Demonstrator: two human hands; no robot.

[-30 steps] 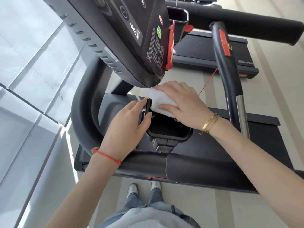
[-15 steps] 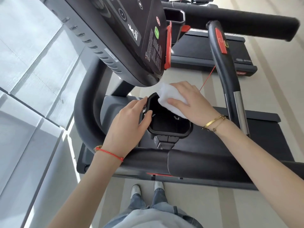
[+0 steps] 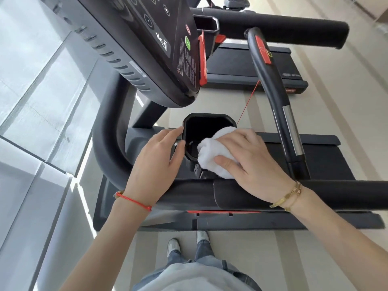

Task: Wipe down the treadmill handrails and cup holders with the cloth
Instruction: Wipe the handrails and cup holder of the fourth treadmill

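Since a moment ago our right hand [image 3: 249, 162] has slid the bunched white terry cloth [image 3: 214, 158] from the far rim of the black plastic cup holder [image 3: 206, 120] to its near right corner, so the far rim and dark well now lie bare beyond our fingers. That hand lies over the cloth with fingers curved round it and the thumb pressed on its near side. Our left hand [image 3: 156, 162] has stayed at the holder's left edge, fingers relaxed and nearly straight, fingertips touching the rim.

Beyond both hands, the glossy black console panel [image 3: 168, 38] carries a green round button and a block of small white print too fine to read. On the far treadmill deck [image 3: 252, 66] a logo shows letters like "STA", partly cut off.

Just beneath our wrists runs the matte black padded handrail [image 3: 241, 196]. Right of the right hand rises a curved black bar [image 3: 270, 80] with a shiny metal sleeve and red tab.
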